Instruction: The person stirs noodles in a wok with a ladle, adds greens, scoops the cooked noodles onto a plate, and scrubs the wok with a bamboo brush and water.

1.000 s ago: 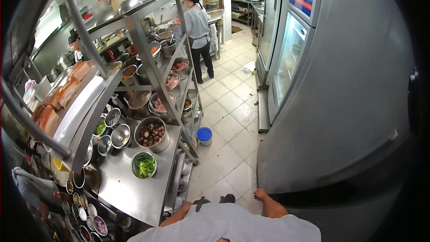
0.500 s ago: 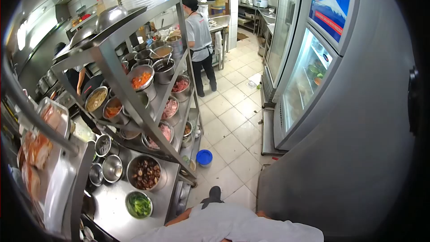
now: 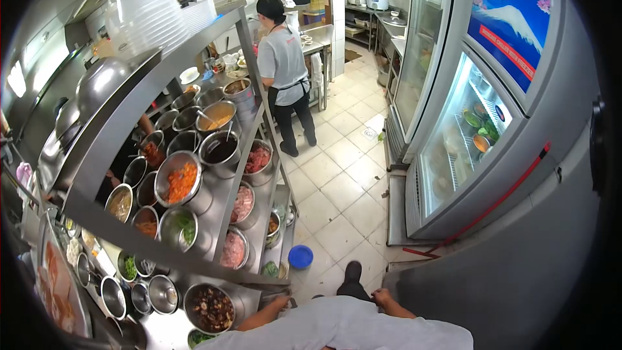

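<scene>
My left hand (image 3: 280, 303) hangs low at my side, by the corner of the steel counter and rack; its fingers are too small and unclear to read. On the other side my right hand (image 3: 382, 295) hangs beside my dark shoe (image 3: 352, 271), near the grey appliance side; its fingers look curled in, with nothing seen in them. Left of my left hand stands a steel pot of dark brown chopped pieces (image 3: 210, 308). A bowl of green leaves (image 3: 199, 337) is partly cut off below it.
A steel rack (image 3: 223, 236) holds several pots, including chopped carrots (image 3: 182, 182) and raw meat (image 3: 234, 248). A blue lid (image 3: 300, 256) lies on the tiled floor (image 3: 340, 223). A glass-door fridge (image 3: 466, 136) lines the right. A co-worker (image 3: 283, 65) stands ahead, facing away.
My view has moved forward along the aisle, so the rack and fridge are nearer. Both hands show more fully, and the leafy green bowl has slid toward the bottom edge.
</scene>
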Demonstrator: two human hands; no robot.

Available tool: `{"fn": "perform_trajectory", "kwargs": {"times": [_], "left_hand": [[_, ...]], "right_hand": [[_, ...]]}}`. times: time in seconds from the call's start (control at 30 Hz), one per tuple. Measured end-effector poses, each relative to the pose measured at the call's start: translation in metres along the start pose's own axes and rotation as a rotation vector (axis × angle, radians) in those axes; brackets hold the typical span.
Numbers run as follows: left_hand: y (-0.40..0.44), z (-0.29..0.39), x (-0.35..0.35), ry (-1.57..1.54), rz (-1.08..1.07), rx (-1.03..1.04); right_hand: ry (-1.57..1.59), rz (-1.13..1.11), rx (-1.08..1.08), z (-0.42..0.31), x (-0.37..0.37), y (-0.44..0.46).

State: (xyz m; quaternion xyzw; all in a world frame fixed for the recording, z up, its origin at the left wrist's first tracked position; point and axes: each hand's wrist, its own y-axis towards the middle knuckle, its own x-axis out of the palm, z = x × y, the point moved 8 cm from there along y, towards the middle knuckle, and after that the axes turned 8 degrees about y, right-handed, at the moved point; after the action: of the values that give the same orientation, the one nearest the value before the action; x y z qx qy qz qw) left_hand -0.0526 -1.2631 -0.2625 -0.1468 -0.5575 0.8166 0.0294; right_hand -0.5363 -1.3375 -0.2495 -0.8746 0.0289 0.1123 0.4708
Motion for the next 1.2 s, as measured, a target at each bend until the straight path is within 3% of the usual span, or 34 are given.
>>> {"fn": "perform_trajectory", "kwargs": {"times": [0.13, 0.2, 0.23, 0.47, 0.53, 0.6, 0.7, 0.77, 0.83, 0.87, 0.9, 1.03, 1.1, 1.2], "left_hand": [[0.011, 0.048, 0.006, 0.207, 0.121, 0.168], [0.016, 0.072, 0.014, 0.284, 0.109, 0.195], [0.022, 0.084, 0.017, 0.318, 0.098, 0.196], [0.044, 0.214, 0.031, 0.417, 0.095, 0.243], [0.052, 0.248, 0.031, 0.427, 0.097, 0.265], [0.061, 0.278, 0.031, 0.44, 0.099, 0.293], [0.076, 0.321, 0.029, 0.474, 0.092, 0.384], [0.078, 0.354, 0.029, 0.542, 0.089, 0.556], [0.082, 0.385, 0.029, 0.505, 0.092, 0.65], [0.1, 0.378, 0.025, 0.348, 0.151, 0.313], [0.101, 0.374, 0.022, 0.234, 0.229, 0.198], [0.082, 0.385, 0.024, 0.267, 0.207, 0.098], [0.076, 0.379, 0.027, 0.304, 0.178, 0.116], [0.069, 0.36, 0.031, 0.477, 0.106, 0.2]], "right_hand": [[-0.034, -0.051, 0.043, -0.028, -0.009, 0.033], [-0.667, -0.105, -0.399, -0.052, -0.013, 0.073], [-0.365, -0.069, -0.07, -0.087, -0.029, 0.039], [0.187, -0.231, 0.201, -0.145, -0.085, 0.185], [0.238, -0.126, 0.138, -0.204, -0.11, 0.206], [-0.274, -0.015, -0.137, -0.28, -0.143, 0.234], [-0.304, 0.026, -0.25, -0.361, -0.175, 0.241], [-0.553, 0.157, -0.643, -0.401, -0.192, 0.277], [-0.453, 0.188, -0.546, -0.423, -0.215, 0.286], [-0.355, 0.218, -0.448, -0.429, -0.227, 0.289], [-0.357, 0.215, -0.451, -0.432, -0.234, 0.299], [-0.969, 0.33, -0.559, -0.448, -0.282, 0.323], [0.091, 0.637, -0.326, -0.395, -0.357, 0.355], [-0.091, 0.646, -0.267, -0.429, -0.343, 0.277]]}}
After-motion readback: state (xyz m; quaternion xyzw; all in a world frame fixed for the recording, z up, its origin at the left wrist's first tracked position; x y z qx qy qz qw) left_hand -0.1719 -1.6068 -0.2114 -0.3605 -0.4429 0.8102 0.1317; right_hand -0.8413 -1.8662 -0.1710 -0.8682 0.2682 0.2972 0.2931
